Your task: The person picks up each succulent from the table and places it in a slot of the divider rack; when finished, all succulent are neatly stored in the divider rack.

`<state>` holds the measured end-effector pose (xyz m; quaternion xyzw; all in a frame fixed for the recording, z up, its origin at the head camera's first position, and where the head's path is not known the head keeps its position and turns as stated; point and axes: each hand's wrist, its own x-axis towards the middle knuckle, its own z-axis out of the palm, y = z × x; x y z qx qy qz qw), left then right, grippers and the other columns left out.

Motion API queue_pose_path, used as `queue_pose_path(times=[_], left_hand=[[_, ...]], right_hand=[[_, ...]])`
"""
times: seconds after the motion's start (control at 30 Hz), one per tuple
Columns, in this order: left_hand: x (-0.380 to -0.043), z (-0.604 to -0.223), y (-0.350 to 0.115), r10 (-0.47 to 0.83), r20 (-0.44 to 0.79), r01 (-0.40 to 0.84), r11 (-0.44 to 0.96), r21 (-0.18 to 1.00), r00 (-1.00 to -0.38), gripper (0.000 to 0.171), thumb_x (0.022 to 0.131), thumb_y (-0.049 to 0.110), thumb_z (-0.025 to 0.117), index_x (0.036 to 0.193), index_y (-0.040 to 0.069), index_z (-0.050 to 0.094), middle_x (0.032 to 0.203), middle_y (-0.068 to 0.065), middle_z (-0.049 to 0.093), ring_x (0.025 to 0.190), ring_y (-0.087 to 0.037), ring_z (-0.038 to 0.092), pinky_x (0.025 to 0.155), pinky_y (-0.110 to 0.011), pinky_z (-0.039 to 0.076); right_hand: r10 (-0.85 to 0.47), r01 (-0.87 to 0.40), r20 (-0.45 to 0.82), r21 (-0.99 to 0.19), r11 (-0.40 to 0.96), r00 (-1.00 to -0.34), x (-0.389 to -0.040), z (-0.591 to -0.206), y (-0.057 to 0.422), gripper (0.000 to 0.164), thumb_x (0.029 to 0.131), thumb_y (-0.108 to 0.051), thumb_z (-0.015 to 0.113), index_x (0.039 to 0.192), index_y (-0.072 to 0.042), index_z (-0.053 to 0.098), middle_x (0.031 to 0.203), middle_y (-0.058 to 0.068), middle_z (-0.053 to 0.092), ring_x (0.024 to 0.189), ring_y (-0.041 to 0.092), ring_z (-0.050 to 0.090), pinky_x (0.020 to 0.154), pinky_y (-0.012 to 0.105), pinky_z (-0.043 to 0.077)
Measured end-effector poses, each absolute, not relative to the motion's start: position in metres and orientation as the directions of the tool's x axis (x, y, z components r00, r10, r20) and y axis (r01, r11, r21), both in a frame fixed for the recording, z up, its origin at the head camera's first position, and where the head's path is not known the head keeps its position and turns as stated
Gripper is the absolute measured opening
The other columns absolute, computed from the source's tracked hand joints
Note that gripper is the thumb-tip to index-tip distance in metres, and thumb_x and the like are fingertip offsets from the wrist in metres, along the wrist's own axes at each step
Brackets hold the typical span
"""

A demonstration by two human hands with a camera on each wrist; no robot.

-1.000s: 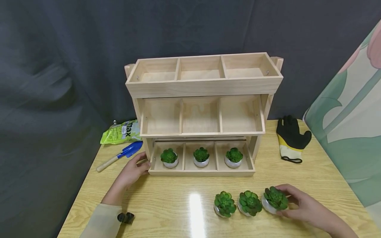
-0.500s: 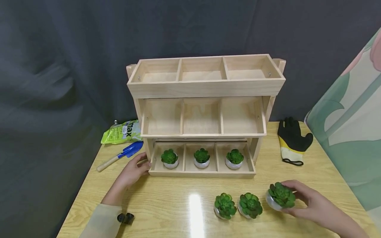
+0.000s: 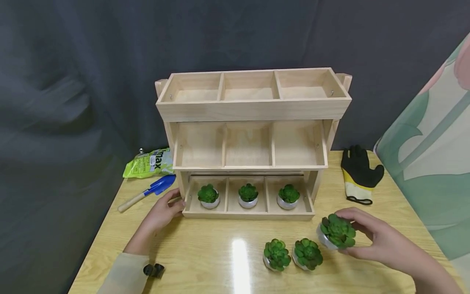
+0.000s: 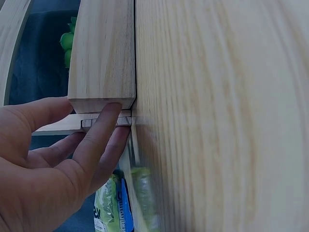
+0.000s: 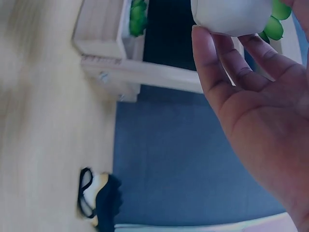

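My right hand (image 3: 371, 237) grips a small potted succulent (image 3: 337, 231) with thumb and fingers round its white pot (image 5: 234, 14). The pot is raised, right of two more potted succulents (image 3: 277, 255) (image 3: 307, 254) that stand on the table. At the left end of the three-tier wooden planter shelf (image 3: 253, 111), my left hand (image 3: 167, 210) touches the bottom tray. Its thumb and fairly straight fingers (image 4: 99, 137) rest against the tray's end (image 4: 101, 53) in the left wrist view. Three potted succulents (image 3: 208, 195) (image 3: 248, 195) (image 3: 288, 196) sit in that tray, one per compartment.
Left of the shelf lie a blue trowel (image 3: 147, 192) with a wooden handle and a green bag (image 3: 148, 163). A black and yellow work glove (image 3: 360, 173) lies at the right. Dark cloth (image 3: 235, 32) hangs behind the shelf.
The right hand has lifted the succulent from beside the other two, first rightward, then back left and toward the shelf. The left hand has stayed at the tray's end.
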<state>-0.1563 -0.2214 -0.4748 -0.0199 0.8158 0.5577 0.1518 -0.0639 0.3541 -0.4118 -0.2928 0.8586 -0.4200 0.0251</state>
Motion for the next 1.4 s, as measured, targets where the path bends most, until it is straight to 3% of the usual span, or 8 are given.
queue_pose_path(times=[0.23,0.5,0.8,1.07,1.4], left_hand=[[-0.154,-0.475,-0.221,0.153,-0.252,-0.179,0.379,0.908,-0.956,0.064,0.112,0.013,0.055,0.168,0.002,0.026,0.168,-0.031,0.034,0.149,-0.053,0.047,0.109,-0.052,0.059],[-0.153,-0.476,-0.221,0.145,-0.267,-0.196,0.378,0.905,-0.953,0.064,0.113,0.014,0.054,0.169,0.002,0.024,0.168,-0.031,0.033,0.15,-0.053,0.046,0.109,-0.052,0.059],[-0.153,-0.474,-0.22,0.143,-0.274,-0.202,0.384,0.901,-0.951,0.064,0.112,0.014,0.054,0.168,0.002,0.026,0.169,-0.03,0.033,0.15,-0.053,0.046,0.109,-0.052,0.059],[-0.157,-0.475,-0.222,0.143,-0.262,-0.189,0.387,0.902,-0.955,0.064,0.112,0.014,0.054,0.168,0.002,0.026,0.168,-0.031,0.034,0.15,-0.053,0.047,0.106,-0.05,0.061],[-0.156,-0.476,-0.222,0.148,-0.261,-0.188,0.383,0.904,-0.954,0.064,0.112,0.013,0.054,0.168,0.001,0.026,0.168,-0.031,0.034,0.15,-0.053,0.046,0.108,-0.052,0.06]], right_hand=[[-0.543,-0.506,0.195,-0.695,0.511,-0.817,-0.073,-0.389,0.329,0.072,0.08,-0.004,0.093,0.142,-0.017,0.06,0.134,-0.014,0.062,0.116,-0.004,0.06,0.089,0.011,0.05],[-0.569,-0.513,0.163,-0.673,0.533,-0.806,-0.087,-0.369,0.29,0.068,0.085,-0.018,0.093,0.143,-0.028,0.06,0.136,-0.01,0.063,0.115,-0.002,0.061,0.091,0.021,0.056],[-0.628,-0.554,0.148,-0.649,0.522,-0.764,-0.108,-0.348,0.253,0.063,0.085,-0.018,0.091,0.14,-0.028,0.061,0.136,-0.008,0.062,0.113,0.0,0.06,0.092,0.025,0.057],[-0.674,-0.594,0.143,-0.626,0.505,-0.724,-0.135,-0.324,0.213,0.065,0.084,-0.018,0.089,0.143,-0.02,0.062,0.139,-0.002,0.065,0.113,0.007,0.063,0.095,0.032,0.06],[-0.692,-0.568,0.151,-0.703,0.427,-0.706,-0.176,-0.297,0.151,0.065,0.084,-0.015,0.091,0.142,-0.011,0.063,0.136,0.005,0.066,0.116,0.02,0.067,0.1,0.034,0.062]])
